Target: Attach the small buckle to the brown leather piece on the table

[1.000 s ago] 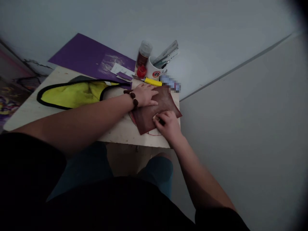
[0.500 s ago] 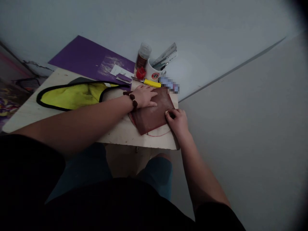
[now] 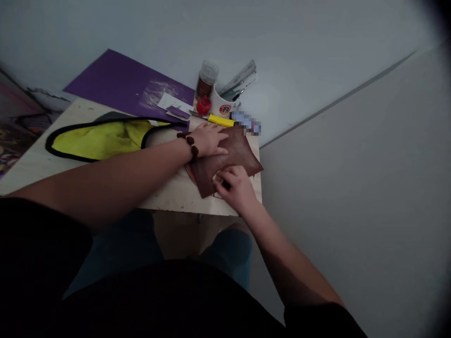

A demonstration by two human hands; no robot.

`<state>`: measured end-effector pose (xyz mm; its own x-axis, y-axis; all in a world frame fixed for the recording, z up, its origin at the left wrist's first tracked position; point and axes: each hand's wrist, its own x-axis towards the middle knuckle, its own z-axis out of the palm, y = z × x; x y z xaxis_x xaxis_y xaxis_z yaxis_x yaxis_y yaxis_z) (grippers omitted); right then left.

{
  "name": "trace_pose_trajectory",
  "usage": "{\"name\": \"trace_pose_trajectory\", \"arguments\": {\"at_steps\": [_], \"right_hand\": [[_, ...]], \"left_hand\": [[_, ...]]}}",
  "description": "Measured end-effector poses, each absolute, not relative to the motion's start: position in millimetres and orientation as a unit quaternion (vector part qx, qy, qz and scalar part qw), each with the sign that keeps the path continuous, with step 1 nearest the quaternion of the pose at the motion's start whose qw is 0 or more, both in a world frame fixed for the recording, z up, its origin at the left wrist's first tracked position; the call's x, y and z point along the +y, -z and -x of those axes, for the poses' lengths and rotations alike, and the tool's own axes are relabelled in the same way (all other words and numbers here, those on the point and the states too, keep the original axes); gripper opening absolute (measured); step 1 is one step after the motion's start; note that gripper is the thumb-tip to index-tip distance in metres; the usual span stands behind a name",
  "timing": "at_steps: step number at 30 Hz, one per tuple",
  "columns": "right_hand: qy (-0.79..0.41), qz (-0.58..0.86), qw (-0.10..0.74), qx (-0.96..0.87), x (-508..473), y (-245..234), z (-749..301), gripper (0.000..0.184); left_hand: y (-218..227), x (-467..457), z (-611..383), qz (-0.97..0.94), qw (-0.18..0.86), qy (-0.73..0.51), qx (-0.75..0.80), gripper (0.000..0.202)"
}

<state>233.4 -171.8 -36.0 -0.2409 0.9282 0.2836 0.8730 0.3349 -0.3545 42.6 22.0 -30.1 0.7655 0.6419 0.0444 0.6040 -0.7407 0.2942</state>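
A brown leather piece (image 3: 237,146) lies on the wooden board near its right end, its right corner lifted a little. My left hand (image 3: 207,139) rests flat across the leather's upper left part, fingers spread, a dark beaded bracelet at the wrist. Against the lower edge of the leather, my right hand (image 3: 237,185) is closed around a small pale block (image 3: 217,177), mostly hidden by the fingers; its exact kind does not show. Some red-edged material peeks out beneath the leather at its lower left.
A yellow cutter (image 3: 221,120) lies just beyond the leather. Behind it stand a white mug (image 3: 222,104) with rulers and a pen, a bottle (image 3: 206,80) and a red jar (image 3: 203,105). To the left are a yellow black-edged cloth (image 3: 102,141) and a purple sheet (image 3: 109,80). A wall borders the right.
My right hand has slid left along the leather's lower edge with the small pale block. The leather's right corner now sticks out where that hand was. My left hand stays in place.
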Motion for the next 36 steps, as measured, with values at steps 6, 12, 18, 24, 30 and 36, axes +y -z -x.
{"name": "trace_pose_trajectory", "arguments": {"at_steps": [6, 12, 18, 24, 30, 36], "right_hand": [[0.009, 0.675, 0.234, -0.700, -159, 35, -253, 0.020], [-0.055, 0.570, 0.235, -0.785, -166, 38, -240, 0.024], [0.004, 0.669, 0.233, -0.706, -157, 36, -251, 0.019], [-0.050, 0.583, 0.228, -0.778, -166, 34, -237, 0.021], [-0.024, 0.639, 0.237, -0.732, -164, 32, -242, 0.021], [-0.026, 0.623, 0.237, -0.745, -165, 33, -243, 0.019]], "left_hand": [[29, 21, -43, -0.928, 0.130, -0.066, 0.343, 0.077], [33, 23, -43, -0.930, 0.124, -0.078, 0.336, 0.078], [35, 24, -43, -0.930, 0.126, -0.078, 0.338, 0.077], [33, 24, -44, -0.930, 0.132, -0.075, 0.336, 0.078], [32, 23, -43, -0.929, 0.128, -0.077, 0.338, 0.076], [33, 23, -43, -0.927, 0.141, -0.080, 0.337, 0.079]]}}
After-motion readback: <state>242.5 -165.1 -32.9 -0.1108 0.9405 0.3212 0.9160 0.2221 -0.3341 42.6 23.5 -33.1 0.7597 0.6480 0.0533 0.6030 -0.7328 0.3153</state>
